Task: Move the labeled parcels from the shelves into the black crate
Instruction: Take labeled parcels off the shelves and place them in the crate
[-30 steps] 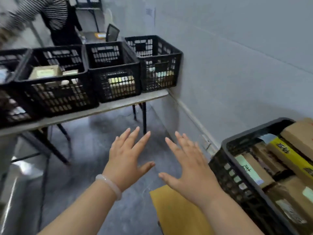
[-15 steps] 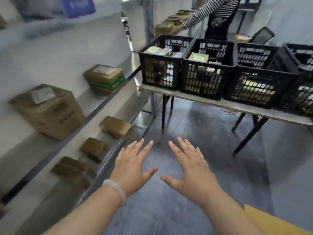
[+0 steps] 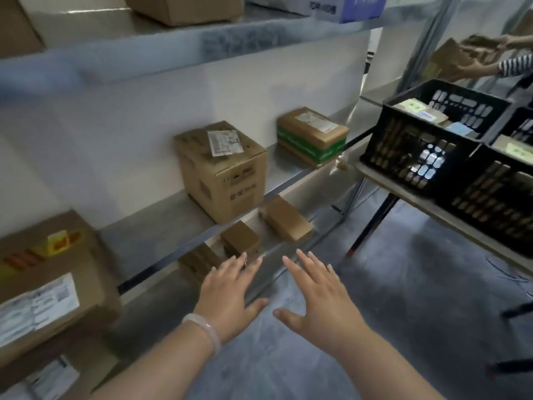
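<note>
Low at the near centre, the left hand (image 3: pixel 230 295) and right hand (image 3: pixel 317 301) hover side by side, palms down, fingers straight and spread, grasping nothing; a pale bracelet (image 3: pixel 202 327) rings the left wrist; just beyond the left fingertips, a row of small brown parcels (image 3: pixel 285 222) lies on the lower shelf (image 3: pixel 323 223); on the middle shelf (image 3: pixel 155 226) stand an upright labeled carton (image 3: pixel 222 171), a green-banded parcel (image 3: pixel 313 135) farther right, and a large labeled box (image 3: pixel 49 278) at near left; to the right, well apart from both hands, a black crate (image 3: pixel 409 151) sits on a table (image 3: pixel 403 192), with labeled packets inside; at far right, another person's striped sleeve (image 3: pixel 516 64) shows.
</note>
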The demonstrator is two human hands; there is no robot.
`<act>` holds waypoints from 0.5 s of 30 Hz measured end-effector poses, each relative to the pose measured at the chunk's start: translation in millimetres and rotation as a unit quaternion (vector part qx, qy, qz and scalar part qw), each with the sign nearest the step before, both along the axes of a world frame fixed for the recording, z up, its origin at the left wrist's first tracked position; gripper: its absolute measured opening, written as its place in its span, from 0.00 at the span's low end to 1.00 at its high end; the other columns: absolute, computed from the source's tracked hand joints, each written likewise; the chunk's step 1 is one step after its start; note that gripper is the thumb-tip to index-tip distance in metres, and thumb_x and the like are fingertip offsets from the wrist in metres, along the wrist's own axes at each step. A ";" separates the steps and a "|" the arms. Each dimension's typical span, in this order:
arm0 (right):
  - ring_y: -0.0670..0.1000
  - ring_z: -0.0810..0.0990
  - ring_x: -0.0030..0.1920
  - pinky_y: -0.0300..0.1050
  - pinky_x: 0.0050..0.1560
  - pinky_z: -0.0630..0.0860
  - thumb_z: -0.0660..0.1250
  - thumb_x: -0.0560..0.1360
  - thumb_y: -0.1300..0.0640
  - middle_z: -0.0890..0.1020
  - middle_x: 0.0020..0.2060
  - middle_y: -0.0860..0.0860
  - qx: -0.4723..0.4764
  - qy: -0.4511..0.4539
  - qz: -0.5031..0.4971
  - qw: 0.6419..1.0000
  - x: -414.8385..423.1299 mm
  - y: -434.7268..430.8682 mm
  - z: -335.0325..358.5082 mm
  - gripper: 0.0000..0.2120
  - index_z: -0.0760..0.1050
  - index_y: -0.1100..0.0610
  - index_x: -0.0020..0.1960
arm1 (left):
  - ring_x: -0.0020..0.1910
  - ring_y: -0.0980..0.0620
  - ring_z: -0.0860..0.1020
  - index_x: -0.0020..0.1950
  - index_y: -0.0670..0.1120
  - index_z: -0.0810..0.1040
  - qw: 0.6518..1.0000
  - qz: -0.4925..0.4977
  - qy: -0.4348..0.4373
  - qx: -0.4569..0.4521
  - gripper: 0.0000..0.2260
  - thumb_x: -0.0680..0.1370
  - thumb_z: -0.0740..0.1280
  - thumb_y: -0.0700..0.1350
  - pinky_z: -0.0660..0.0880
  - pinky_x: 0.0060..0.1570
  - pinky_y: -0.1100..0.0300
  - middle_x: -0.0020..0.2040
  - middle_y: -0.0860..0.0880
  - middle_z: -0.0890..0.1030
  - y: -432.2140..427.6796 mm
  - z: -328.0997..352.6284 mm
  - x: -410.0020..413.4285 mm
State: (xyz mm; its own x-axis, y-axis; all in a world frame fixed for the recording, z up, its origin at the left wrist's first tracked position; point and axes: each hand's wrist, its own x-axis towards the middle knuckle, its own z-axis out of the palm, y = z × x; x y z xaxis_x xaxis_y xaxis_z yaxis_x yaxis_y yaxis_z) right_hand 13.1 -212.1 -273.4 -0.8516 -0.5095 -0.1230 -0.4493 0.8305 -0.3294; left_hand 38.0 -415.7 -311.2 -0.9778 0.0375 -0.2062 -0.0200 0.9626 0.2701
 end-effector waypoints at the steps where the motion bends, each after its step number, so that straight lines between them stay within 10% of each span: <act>1: 0.45 0.36 0.77 0.47 0.74 0.35 0.59 0.74 0.32 0.40 0.78 0.42 0.002 -0.011 0.015 1.000 -6.2 -7.4 -3.7 0.41 0.41 0.40 0.78 | 0.80 0.51 0.47 0.79 0.61 0.44 1.000 0.013 -0.003 -0.001 0.40 0.69 0.44 0.74 0.50 0.77 0.47 0.81 0.52 0.49 -5.8 -2.8 -0.8; 9: 0.45 0.39 0.77 0.43 0.73 0.36 0.51 0.71 0.30 0.43 0.78 0.43 0.001 -0.043 0.152 0.987 -60.8 -58.5 -34.9 0.40 0.44 0.41 0.78 | 0.80 0.49 0.47 0.79 0.62 0.40 0.983 0.176 -0.038 0.017 0.35 0.78 0.56 0.67 0.47 0.77 0.48 0.81 0.51 0.46 -24.8 -35.3 -2.5; 15: 0.47 0.43 0.78 0.45 0.75 0.44 0.48 0.68 0.29 0.46 0.78 0.44 0.037 -0.107 0.278 0.954 -92.4 -72.0 -87.5 0.43 0.47 0.44 0.79 | 0.80 0.49 0.47 0.79 0.62 0.40 0.935 0.347 -0.038 0.066 0.41 0.67 0.40 0.73 0.48 0.76 0.50 0.81 0.52 0.45 -12.2 -82.1 1.3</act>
State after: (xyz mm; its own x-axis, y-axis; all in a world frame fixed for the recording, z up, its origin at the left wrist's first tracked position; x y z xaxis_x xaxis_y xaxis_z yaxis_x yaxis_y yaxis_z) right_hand -79.3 -284.1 -360.9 -0.4040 -0.8579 -0.3174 -0.7556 0.5085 -0.4128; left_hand 39.3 -427.9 -393.3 -0.7585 -0.5704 -0.3152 -0.6517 0.6685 0.3583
